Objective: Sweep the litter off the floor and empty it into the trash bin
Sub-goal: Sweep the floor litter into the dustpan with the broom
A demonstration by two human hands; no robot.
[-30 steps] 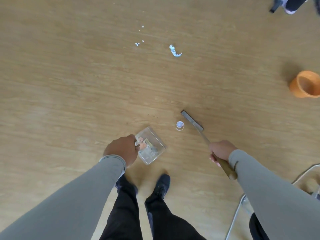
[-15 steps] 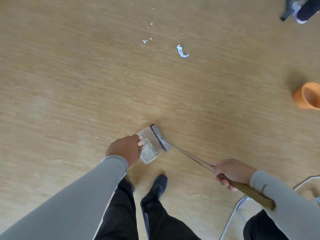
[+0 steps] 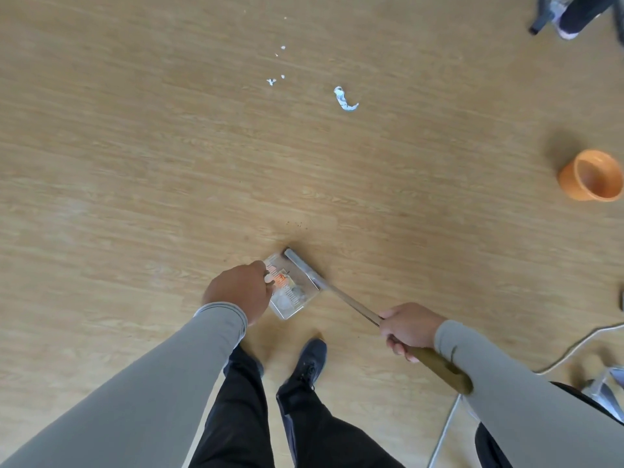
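Note:
My left hand point(image 3: 238, 292) grips a clear plastic dustpan point(image 3: 290, 292) set on the wooden floor, with some litter inside it. My right hand point(image 3: 408, 327) grips the wooden handle of a broom point(image 3: 341, 297), whose flat grey head point(image 3: 300, 268) lies against the dustpan's open edge. A crumpled white scrap of paper point(image 3: 344, 99) lies farther ahead on the floor. Several tiny white bits point(image 3: 271, 81) are scattered to its left. A few dark crumbs point(image 3: 293, 223) sit just beyond the broom head. The orange trash bin point(image 3: 591, 180) lies at the right.
My dark shoe point(image 3: 309, 363) and trouser legs stand just behind the dustpan. A metal chair frame point(image 3: 445, 430) and a pale cable point(image 3: 580, 342) are at the lower right. Another person's shoe point(image 3: 564, 18) shows at the top right.
The broom head swept left across the floor to the dustpan's edge, and the small white cap that lay beside it is no longer on the floor. My right hand dropped lower and rightward.

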